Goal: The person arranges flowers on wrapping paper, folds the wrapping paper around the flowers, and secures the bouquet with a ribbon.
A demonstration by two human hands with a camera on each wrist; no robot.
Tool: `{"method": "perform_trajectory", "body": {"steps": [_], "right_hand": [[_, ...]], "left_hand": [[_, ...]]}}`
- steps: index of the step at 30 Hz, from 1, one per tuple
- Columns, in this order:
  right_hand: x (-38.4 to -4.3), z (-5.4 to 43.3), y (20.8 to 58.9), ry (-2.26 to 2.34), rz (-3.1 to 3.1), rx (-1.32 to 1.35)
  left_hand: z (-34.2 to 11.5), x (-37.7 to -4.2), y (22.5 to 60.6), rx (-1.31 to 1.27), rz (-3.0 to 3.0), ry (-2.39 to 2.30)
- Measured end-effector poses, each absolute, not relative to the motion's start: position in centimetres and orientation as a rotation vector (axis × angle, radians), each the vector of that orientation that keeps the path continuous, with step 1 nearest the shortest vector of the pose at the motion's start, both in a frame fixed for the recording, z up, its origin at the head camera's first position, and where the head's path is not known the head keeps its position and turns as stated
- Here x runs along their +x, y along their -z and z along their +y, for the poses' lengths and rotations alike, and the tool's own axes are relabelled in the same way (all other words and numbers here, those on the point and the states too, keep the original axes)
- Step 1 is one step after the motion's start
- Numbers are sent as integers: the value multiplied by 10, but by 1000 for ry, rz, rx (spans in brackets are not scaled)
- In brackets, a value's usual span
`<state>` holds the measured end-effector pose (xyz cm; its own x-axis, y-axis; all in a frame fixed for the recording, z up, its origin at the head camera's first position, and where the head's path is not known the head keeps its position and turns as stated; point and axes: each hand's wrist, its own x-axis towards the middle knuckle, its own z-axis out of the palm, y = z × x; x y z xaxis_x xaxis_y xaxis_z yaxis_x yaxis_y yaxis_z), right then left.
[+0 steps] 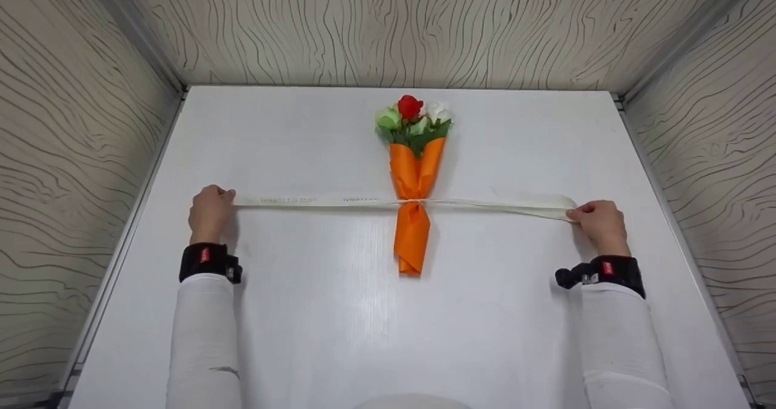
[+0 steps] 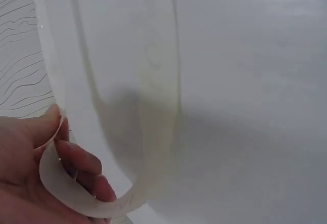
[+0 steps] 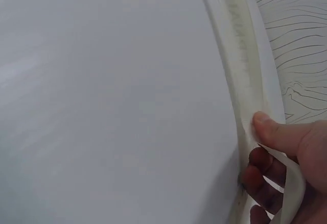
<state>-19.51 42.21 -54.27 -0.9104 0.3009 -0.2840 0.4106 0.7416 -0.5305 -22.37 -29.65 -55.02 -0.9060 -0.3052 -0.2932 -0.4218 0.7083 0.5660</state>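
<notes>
A bouquet (image 1: 412,185) lies in the middle of the table, its red, white and pale green flowers (image 1: 413,117) pointing to the back wall and its stems wrapped in orange paper (image 1: 412,245). Across its narrow waist runs a cream ribbon (image 1: 291,201) with faint printed letters, stretched out to both sides. The left hand (image 1: 210,214) pinches the ribbon's left part, and in the left wrist view a loop of ribbon (image 2: 66,188) curls below the fingers. At the far right, the right hand (image 1: 599,222) pinches the other part between thumb and fingers; a length of ribbon (image 3: 292,191) hangs across that palm.
The white table (image 1: 315,330) is bounded by a wood-grain patterned wall (image 1: 388,30) at the back and similar panels on both sides. Each wrist wears a black strap (image 1: 203,262) with a small camera. A pale rounded shape (image 1: 412,402) shows at the bottom edge.
</notes>
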Motion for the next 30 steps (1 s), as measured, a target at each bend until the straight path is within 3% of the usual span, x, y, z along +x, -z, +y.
{"method": "perform_trajectory", "body": {"steps": [9, 13, 20, 30], "right_hand": [[-205, 394, 529, 789, 2926, 614], [-215, 367, 527, 895, 3019, 355], [-226, 308, 540, 1000, 2841, -169], [-233, 253, 560, 1006, 2818, -307]], "left_hand": [[-268, -241, 552, -457, 3159, -960], [-244, -247, 551, -350, 3291, -931], [-178, -245, 558, 204, 2981, -1004], [-107, -231, 569, 527, 2813, -875]]}}
